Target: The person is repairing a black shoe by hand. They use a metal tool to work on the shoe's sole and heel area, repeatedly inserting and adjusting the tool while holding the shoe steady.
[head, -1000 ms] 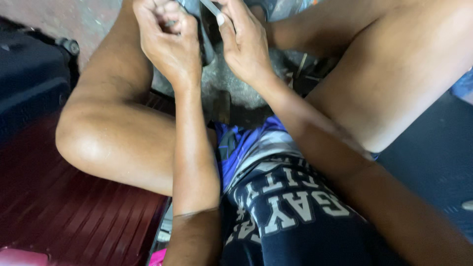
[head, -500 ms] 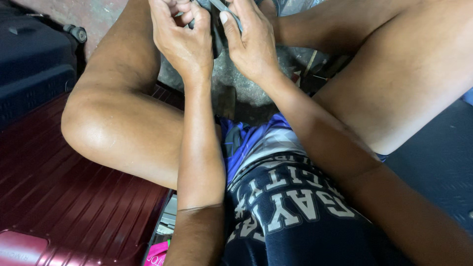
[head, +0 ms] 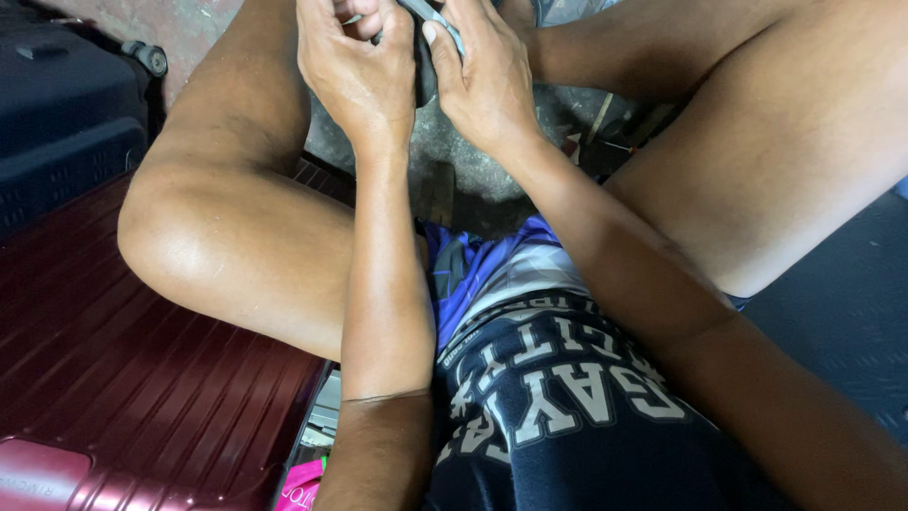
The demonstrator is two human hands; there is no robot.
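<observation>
My left hand [head: 355, 76] and my right hand [head: 487, 80] meet at the top edge of the head view, between my bent knees. Both are closed around a small dark grey object [head: 427, 57], mostly hidden by my fingers and cut off by the frame edge. A thin light grey strip of it runs under my right thumb. What the object is cannot be told.
A ribbed maroon suitcase [head: 123, 378] lies at the left under my left knee. A black suitcase with a wheel [head: 66, 123] stands behind it. A dark blue surface [head: 842, 312] is at the right. Rough concrete floor [head: 463, 161] shows below my hands.
My hands and the object have drifted toward the top of the view as the camera tilted down. Their grip on the dark object stays the same.
</observation>
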